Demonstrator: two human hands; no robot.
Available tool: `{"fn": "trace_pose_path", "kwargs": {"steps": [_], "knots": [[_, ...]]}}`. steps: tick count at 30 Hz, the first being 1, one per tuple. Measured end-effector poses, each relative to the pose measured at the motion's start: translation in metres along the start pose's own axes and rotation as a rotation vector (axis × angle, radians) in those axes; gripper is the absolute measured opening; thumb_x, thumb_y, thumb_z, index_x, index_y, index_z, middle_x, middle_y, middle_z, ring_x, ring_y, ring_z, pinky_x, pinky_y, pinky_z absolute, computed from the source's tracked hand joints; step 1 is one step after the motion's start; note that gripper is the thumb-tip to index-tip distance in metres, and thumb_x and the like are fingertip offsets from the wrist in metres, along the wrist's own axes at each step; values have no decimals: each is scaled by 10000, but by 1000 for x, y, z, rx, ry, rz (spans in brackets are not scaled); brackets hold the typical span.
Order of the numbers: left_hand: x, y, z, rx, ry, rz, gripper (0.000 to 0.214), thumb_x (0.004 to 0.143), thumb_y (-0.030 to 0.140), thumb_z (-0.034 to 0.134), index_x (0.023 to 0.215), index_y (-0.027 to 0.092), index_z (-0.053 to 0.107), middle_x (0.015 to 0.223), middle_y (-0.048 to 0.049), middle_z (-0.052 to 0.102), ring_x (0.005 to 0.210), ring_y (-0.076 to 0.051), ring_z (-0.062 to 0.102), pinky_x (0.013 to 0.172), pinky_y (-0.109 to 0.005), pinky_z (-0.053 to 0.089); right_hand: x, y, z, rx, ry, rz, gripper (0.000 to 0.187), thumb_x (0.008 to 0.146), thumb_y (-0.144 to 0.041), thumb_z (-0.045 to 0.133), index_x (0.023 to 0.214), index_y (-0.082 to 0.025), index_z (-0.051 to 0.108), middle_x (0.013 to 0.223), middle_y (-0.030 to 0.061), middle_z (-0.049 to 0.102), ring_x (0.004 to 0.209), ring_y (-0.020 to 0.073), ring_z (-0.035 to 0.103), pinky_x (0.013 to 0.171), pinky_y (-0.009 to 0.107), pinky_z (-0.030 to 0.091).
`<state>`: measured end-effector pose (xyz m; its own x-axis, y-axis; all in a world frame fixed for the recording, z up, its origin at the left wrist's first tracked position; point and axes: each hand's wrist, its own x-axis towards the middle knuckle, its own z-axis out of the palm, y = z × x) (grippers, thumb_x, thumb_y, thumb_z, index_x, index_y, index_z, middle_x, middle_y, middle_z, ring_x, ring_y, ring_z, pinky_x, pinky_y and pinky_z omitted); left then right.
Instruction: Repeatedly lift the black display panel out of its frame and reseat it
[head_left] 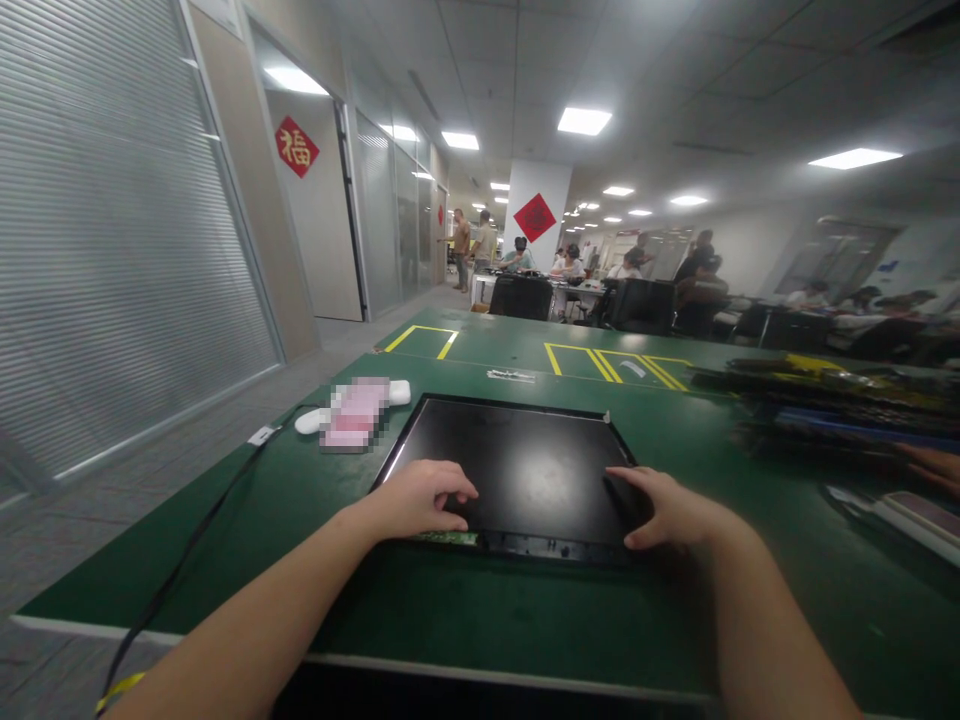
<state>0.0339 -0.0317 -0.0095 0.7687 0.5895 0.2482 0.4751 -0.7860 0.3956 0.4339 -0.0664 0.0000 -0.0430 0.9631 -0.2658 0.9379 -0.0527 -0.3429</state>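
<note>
A black LCD panel (517, 465) lies flat on the green table, its glossy face up and reflecting light. Along its near edge runs a dark strip, with a piece of green circuit board (450, 538) showing at the left. My left hand (424, 497) is over the panel's near left corner, fingers bent and thumb apart, with nothing visible between them. At the right side, my right hand (667, 507) has its fingers and thumb spread around the panel's edge. Whether its fingertips touch the panel I cannot tell.
A blurred-out pink item (356, 412) and white objects lie back left, near a black cable (217, 510). Dark stacked parts (832, 400) stand at right, near another person's hand (934, 465). Yellow tape (592, 362) marks the far table (480, 350); people sit beyond.
</note>
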Motion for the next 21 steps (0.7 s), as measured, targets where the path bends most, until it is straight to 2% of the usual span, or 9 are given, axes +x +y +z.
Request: {"fn": "trace_pose_path", "kwargs": {"steps": [7,13,16,18,21], "knots": [[0,2,0,1,-4,-1,280,721,227,795,989,190,721,860,5,698,571,-81,532,605,-216,413,0,-1,-3,-77,-135,21,1268,434,-391,876,1547,-242,287,1595,172,174,1461,396,142,1164,481,215],[0,3,1,-47,-4,-8,280,720,189,790,990,187,718,845,11,701,558,-73,540,598,-207,423,-1,-4,-5,-81,-126,39,1262,429,-399,871,1543,-257,296,1605,152,155,1463,398,130,1171,481,202],[0,1,3,-77,-2,9,271,730,186,779,993,182,713,866,0,698,564,-75,549,604,-214,439,-1,-5,-3,-83,-89,64,1282,396,-401,883,1536,-283,308,1623,137,89,1463,419,95,1161,519,206],[0,-1,3,-87,5,36,269,737,209,776,998,185,715,915,-22,694,634,-99,588,630,-225,461,0,-5,-3,-91,-54,87,1316,367,-406,895,1537,-293,304,1633,133,8,1465,441,35,1160,551,177],[0,-2,2,-85,21,63,284,733,233,785,1010,210,727,1032,-51,679,863,-166,640,752,-264,498,1,-4,-3,-88,-51,111,1374,333,-417,906,1547,-285,275,1633,139,-47,1465,452,-50,1168,564,122]]}}
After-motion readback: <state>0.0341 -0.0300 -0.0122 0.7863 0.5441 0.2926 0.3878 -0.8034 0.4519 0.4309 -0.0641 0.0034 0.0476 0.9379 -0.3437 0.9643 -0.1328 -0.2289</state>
